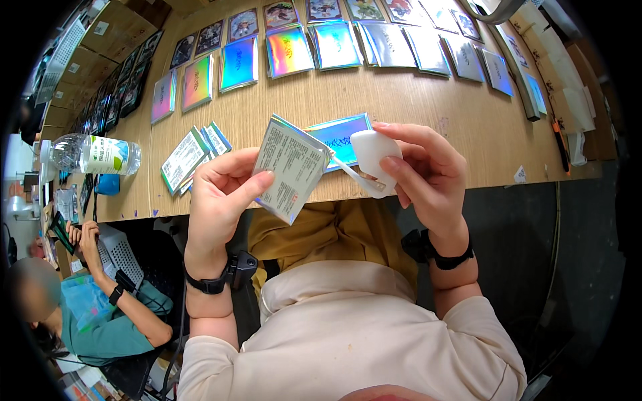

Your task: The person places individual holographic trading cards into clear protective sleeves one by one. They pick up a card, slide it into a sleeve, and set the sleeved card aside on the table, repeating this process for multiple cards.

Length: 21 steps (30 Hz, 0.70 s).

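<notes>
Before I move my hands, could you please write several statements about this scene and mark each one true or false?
1. The right hand holds a white tool. True.
2. The left hand is empty. False: the left hand holds a printed pack.
3. A black strap is on each wrist. True.
4. The bottle is right of both hands. False: the bottle is left of them.
5. Shiny packs form a row on the table. True.

Before me stretches a wood-grain table (241, 107); cardboard boxes (112, 30) line the far left, dark grey floor (501, 224) the near right.
</notes>
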Available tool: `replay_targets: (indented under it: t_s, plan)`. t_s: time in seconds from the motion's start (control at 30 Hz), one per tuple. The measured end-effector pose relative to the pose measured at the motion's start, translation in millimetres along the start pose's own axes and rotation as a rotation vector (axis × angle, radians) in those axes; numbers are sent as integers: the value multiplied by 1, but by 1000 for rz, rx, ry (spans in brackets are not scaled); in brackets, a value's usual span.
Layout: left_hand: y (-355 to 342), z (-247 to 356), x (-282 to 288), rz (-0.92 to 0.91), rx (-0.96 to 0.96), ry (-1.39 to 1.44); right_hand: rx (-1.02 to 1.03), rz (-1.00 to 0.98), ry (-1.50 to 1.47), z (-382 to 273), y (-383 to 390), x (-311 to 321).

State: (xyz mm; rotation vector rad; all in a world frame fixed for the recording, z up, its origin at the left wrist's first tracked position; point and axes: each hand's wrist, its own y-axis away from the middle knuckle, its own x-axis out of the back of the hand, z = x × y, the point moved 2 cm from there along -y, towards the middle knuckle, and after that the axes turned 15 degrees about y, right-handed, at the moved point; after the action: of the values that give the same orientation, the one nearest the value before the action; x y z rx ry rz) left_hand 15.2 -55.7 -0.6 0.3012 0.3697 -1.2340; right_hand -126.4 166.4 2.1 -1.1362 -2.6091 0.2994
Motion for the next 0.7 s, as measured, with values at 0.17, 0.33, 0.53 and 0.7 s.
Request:
replay_targets:
  t_s: [0.17, 0.33, 0.53, 0.7]
  plan:
    - [0, -6, -9, 55, -57, 101, -70, -41, -30, -5, 0, -1]
    - [6, -4, -14, 48, -293, -166, -114, 5, -9, -7, 1, -2]
    - [5, 5, -9, 15, -111, -104, 45, -15, 57, -4, 2, -1]
    - [2, -2, -2, -13, 92, 225, -65, -108, -110, -6, 3, -3]
